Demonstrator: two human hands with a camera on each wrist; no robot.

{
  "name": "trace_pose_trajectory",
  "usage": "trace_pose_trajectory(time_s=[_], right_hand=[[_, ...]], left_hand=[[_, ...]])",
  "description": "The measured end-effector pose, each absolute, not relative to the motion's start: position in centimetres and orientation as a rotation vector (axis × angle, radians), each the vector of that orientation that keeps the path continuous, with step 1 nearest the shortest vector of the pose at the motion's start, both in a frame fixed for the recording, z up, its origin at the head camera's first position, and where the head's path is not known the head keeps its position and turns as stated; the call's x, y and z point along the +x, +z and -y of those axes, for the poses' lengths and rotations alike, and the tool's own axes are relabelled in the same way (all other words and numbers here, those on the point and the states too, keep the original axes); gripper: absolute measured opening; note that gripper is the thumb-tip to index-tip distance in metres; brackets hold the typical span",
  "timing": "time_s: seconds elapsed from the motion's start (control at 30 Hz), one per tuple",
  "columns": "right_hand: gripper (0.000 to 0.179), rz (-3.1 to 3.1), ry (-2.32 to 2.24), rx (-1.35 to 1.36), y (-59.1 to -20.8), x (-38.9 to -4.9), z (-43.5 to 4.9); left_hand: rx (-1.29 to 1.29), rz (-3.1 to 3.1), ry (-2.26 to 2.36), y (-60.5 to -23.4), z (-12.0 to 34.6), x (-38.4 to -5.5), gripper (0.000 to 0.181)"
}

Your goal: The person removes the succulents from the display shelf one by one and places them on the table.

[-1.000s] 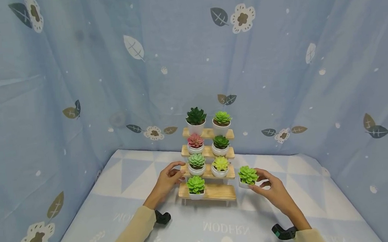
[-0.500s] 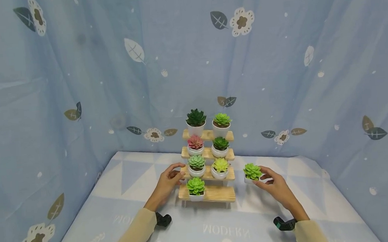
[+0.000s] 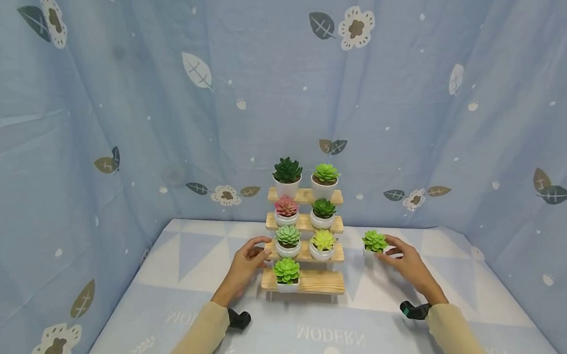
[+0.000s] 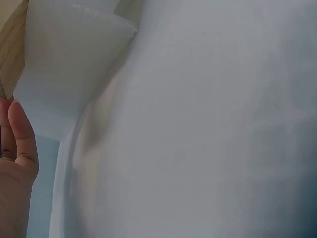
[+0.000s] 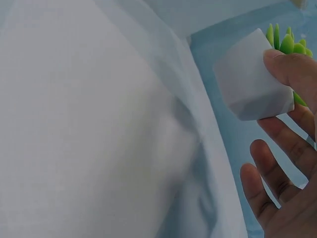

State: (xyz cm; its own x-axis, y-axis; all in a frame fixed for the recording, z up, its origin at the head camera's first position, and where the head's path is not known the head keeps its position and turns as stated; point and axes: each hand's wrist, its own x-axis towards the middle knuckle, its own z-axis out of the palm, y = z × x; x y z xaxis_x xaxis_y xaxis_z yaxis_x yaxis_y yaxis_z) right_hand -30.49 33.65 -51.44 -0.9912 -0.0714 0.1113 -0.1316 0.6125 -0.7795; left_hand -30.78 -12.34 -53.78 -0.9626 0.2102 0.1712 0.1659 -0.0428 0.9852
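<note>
With the fingers of the right hand clamped on a potted plant to the right of the wooden stand, and the left hand pinching that stand's left edge, carrying seems in hand, the next move calling for a level, steady grip.

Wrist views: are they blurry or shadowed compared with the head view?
Left wrist: tablecloth soft and nearly featureless, with a hazy shadow; right wrist: similar hazy shadows, though the pot has fairly crisp edges; head: shelf clear, lighting fairly even.
</note>
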Motion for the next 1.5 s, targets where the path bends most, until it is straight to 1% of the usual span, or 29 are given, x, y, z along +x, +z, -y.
trace_pose_trajectory(time_s=[0.4,0.63,1.0,1.27,1.5], right_hand=[[0.086,2.823,1.395,0.088,-52.2,-32.5,-34.3],[0.090,2.846,1.482,0.013,-52.8,-33.6,-34.6],[0.089,2.900,1.467,0.017,-53.4,-34.5,-34.6],[0.086,2.901,1.471,0.033,-53.4,-34.6,-34.7],[0.086,2.901,1.480,0.014,-53.4,-34.6,-34.6]], left_hand=[[0.428,-2.126,2.238,-53.8,12.3,-30.9,0.037],[0.444,-2.115,2.240,-53.8,12.2,-30.8,0.038],[0.426,-2.130,2.235,-53.9,12.2,-31.0,0.036],[0.416,-2.134,2.240,-53.8,12.2,-30.8,0.038],[0.410,-2.121,2.248,-53.8,12.1,-30.9,0.037]])
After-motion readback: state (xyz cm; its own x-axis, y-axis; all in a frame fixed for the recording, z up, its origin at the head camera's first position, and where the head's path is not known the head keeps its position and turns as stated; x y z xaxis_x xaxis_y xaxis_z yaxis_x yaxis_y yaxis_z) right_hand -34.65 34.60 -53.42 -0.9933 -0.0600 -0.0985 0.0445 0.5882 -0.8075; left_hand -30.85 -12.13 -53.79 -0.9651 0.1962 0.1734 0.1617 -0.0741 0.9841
